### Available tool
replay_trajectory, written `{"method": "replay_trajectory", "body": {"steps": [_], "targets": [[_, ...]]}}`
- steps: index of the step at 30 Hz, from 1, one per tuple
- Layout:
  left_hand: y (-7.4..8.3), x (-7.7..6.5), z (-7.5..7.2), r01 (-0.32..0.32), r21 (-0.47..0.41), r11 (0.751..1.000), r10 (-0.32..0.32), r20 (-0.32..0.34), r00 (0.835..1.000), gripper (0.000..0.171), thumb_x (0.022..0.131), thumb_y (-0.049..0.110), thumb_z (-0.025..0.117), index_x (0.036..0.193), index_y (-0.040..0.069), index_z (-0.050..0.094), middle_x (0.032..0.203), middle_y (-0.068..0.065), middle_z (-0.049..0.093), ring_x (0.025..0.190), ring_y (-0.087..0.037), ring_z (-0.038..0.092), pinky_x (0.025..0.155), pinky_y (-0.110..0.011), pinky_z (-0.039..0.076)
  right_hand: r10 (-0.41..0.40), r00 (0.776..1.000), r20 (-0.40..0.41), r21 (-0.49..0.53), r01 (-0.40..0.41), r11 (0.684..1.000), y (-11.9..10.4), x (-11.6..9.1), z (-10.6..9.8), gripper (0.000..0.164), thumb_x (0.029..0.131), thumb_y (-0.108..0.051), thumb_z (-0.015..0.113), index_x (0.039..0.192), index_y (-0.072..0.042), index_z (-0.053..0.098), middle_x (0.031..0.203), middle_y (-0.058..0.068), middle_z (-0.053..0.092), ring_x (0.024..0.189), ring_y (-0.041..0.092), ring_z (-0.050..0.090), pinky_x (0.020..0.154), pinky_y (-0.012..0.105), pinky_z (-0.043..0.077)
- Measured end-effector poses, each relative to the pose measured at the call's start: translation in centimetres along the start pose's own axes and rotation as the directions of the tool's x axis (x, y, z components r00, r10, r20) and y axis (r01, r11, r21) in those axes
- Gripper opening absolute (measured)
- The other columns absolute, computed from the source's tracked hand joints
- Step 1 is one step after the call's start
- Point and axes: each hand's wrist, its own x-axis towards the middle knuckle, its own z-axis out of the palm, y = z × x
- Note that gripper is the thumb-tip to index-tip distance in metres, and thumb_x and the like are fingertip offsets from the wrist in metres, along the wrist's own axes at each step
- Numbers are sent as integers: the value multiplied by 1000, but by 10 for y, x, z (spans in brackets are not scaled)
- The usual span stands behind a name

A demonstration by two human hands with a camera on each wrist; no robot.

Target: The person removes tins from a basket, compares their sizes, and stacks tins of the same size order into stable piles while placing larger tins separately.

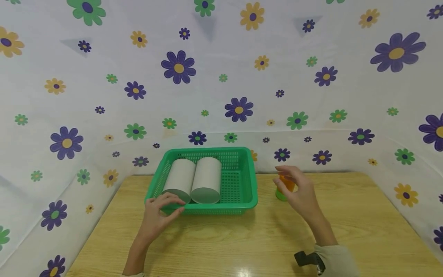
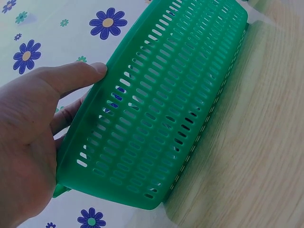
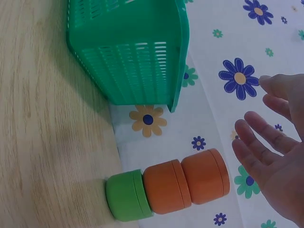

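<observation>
A green plastic basket (image 1: pixel 253 181) stands on the table with two white cylinders lying side by side in it, one at the left (image 1: pixel 180 175) and one at its right (image 1: pixel 208 177). My left hand (image 1: pixel 157 215) grips the front left rim; in the left wrist view the thumb (image 2: pixel 97 69) lies on the rim and the other fingers go behind it. Right of the basket stands a stack of small cups, a green cup (image 3: pixel 126 195) below two orange cups (image 3: pixel 204 175). My right hand (image 1: pixel 304 196) is beside the stack, fingers spread and bent a little, holding nothing.
The wooden table (image 1: pixel 221 246) reaches toward me and out to both sides. A white cloth (image 1: pixel 214 92) printed with flowers hangs behind it and at the sides. A dark strap (image 1: pixel 308 259) is on the right wrist by the sleeve.
</observation>
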Motion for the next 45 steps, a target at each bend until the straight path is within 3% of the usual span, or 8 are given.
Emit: {"method": "replay_trajectory", "body": {"steps": [7,14,18,34,45], "targets": [[0,0,1,-2,11,1000,2,4,1000,22,82,9,87,96,24,78,101,10,70,98,-10,62,82,-43,18,13,999,47,-42,-11,999,-1,-2,8,41,90,0,78,129,-2,65,125,10,68,106,28,66,95,24,51],[1,0,2,-7,-1,1000,7,-2,1000,22,82,9,87,96,24,78,99,10,70,97,-12,63,82,-44,18,40,992,122,-23,-37,999,-8,-5,14,43,92,-5,77,132,-5,64,128,7,67,108,30,68,92,48,54],[1,-1,3,-10,-15,1000,9,-5,1000,22,82,8,87,96,24,78,99,9,70,96,-14,63,81,-45,18,67,985,159,-1,-67,998,-13,-5,15,44,93,-7,76,134,-6,62,131,9,65,110,31,66,91,54,54],[1,2,10,-16,-9,1000,16,11,1000,22,83,11,86,97,26,77,101,12,70,98,-12,64,84,-45,20,16,975,223,31,-23,999,-27,0,33,48,89,-4,80,134,-4,62,131,12,64,110,33,65,91,49,55],[0,1,0,-27,18,999,28,-15,1000,26,80,7,87,96,25,78,100,11,70,98,-13,64,84,-46,21,66,939,338,63,-92,994,-37,18,58,50,94,-14,77,140,-7,58,138,10,58,116,31,61,93,50,54]]}}
